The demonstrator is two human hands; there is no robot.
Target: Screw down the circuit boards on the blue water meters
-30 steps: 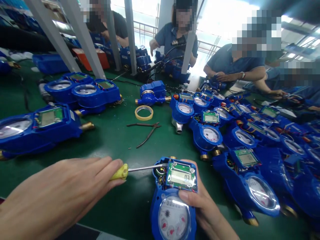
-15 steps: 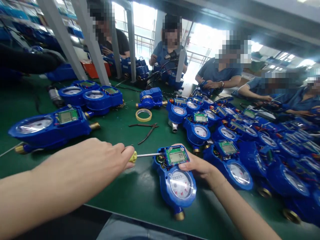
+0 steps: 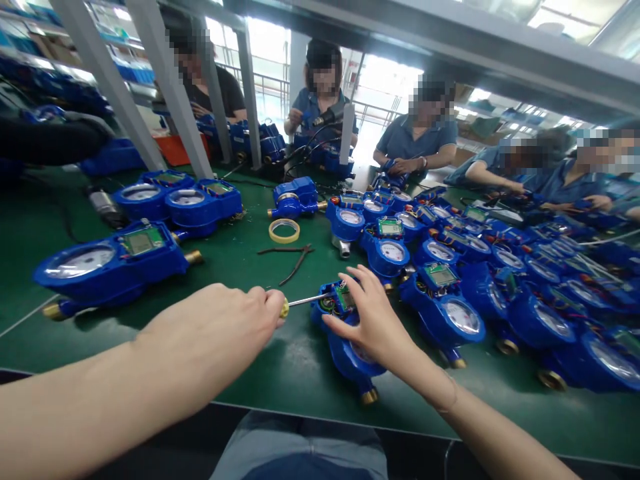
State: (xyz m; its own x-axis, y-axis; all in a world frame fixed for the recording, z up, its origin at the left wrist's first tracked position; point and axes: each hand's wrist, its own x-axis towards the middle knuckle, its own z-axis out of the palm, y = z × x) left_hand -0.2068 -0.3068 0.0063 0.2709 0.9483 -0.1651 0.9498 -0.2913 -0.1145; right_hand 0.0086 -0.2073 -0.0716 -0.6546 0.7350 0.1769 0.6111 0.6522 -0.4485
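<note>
- Left hand (image 3: 235,320): wrapped around the screwdriver (image 3: 307,301), whose shaft points right and slightly away, tip beside the board (image 3: 344,298).
- Right hand (image 3: 373,317): fingers spread wide over the meter (image 3: 345,353); contact unclear.
- Meter: on the table (image 3: 280,373), long axis slanting, brass end (image 3: 369,396) nearward and right.

One screwdriver (image 3: 306,301), one tape roll (image 3: 283,239)
</note>
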